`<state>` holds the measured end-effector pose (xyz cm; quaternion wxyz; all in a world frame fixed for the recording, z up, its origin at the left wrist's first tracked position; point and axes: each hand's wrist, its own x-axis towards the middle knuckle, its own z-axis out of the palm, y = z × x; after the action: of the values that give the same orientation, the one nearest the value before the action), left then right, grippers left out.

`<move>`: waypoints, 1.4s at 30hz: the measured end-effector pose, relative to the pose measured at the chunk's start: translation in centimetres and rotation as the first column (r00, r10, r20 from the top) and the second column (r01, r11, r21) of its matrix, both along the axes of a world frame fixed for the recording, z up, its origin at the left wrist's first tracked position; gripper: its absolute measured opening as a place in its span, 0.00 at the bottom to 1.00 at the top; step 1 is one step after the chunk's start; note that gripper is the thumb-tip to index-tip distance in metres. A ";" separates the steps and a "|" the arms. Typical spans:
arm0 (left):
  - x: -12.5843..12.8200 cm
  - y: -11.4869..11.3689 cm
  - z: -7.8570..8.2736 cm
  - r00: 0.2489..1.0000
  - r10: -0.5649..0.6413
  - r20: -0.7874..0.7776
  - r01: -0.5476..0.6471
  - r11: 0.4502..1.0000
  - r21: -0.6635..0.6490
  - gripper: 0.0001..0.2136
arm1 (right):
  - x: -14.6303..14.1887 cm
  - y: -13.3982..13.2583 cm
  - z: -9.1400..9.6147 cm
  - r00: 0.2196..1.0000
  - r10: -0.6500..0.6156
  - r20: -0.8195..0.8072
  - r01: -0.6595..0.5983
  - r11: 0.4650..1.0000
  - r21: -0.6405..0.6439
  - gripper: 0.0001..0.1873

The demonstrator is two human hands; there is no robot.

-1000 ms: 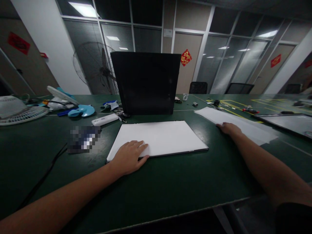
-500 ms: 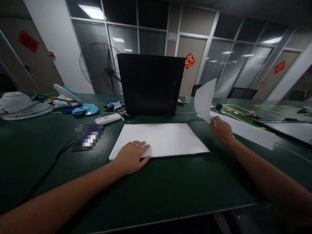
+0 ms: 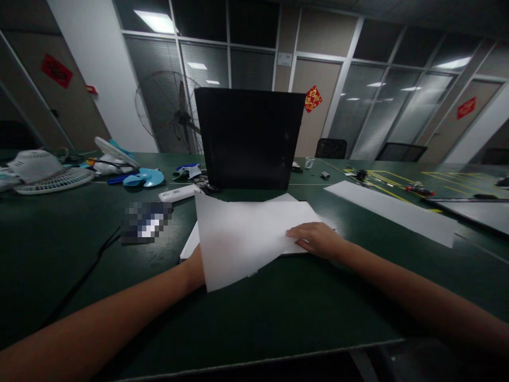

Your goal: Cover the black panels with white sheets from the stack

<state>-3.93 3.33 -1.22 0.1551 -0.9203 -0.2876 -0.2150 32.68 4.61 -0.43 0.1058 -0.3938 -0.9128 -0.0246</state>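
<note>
A flat white panel with a thin dark edge [image 3: 188,245] lies on the green table in front of me. Over it hangs a thin, slightly translucent white sheet [image 3: 238,239], slanted and curling at its left end. My right hand [image 3: 316,239] grips the sheet's right part between thumb and fingers, above the panel's right side. My left hand [image 3: 195,268] is by the panel's front left; the sheet covers its fingers, so their pose is hidden.
Behind the panel stands a large black box-like object [image 3: 250,140]. A long white sheet [image 3: 392,212] lies to the right. On the left are a white power bank-like bar [image 3: 178,193], a blue fan blade [image 3: 145,178] and white fan parts [image 3: 53,180]. A dark-framed panel [image 3: 473,215] is at far right.
My right hand has carried the thin white sheet leftward from beside the panel to above it. The sheet now covers my left hand, which was lying flat on the panel.
</note>
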 end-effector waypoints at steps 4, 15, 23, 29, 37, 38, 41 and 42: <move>0.2 0.1 -0.7 0.995 0.103 0.011 -0.103 0.995 -0.016 0.16 | 0.8 0.1 0.2 1.000 -0.029 0.004 0.029 0.999 0.036 0.18; 0.7 -0.4 1.1 0.881 -0.447 -0.155 0.464 0.881 0.095 0.13 | -0.1 -0.6 0.6 0.998 -0.002 0.056 -0.001 0.999 0.047 0.25; 0.7 -0.6 1.5 0.956 -0.283 -0.077 0.293 0.908 0.300 0.16 | -0.8 -1.3 0.9 0.993 0.080 0.086 -0.083 0.996 0.026 0.33; 0.9 -1.0 1.3 0.991 -0.131 -0.015 0.129 0.946 0.297 0.21 | -1.3 -1.7 1.3 0.986 0.077 0.151 -0.083 0.996 0.037 0.33; 0.9 -0.3 0.9 0.995 -0.061 -0.085 0.079 0.969 0.233 0.14 | -1.0 -1.4 1.0 0.988 0.119 0.103 -0.121 0.993 0.012 0.30; 1.0 -0.3 0.9 0.995 -0.060 -0.083 0.078 0.970 0.231 0.13 | -0.9 -1.3 0.8 0.987 0.133 0.091 -0.134 0.991 0.004 0.29; 1.2 -0.4 1.0 0.996 -0.062 -0.059 0.074 0.971 0.228 0.11 | -0.6 -1.0 0.5 0.982 0.182 0.041 -0.182 0.983 -0.011 0.27; 1.3 -0.5 1.1 0.997 -0.061 -0.053 0.071 0.972 0.224 0.11 | -0.6 -1.0 0.4 0.981 0.195 0.020 -0.195 0.981 -0.013 0.26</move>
<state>-2.62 2.86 -0.11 0.2580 -0.9105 -0.2269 -0.2302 32.10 3.65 -0.06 0.0957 -0.3027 -0.9482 -0.0133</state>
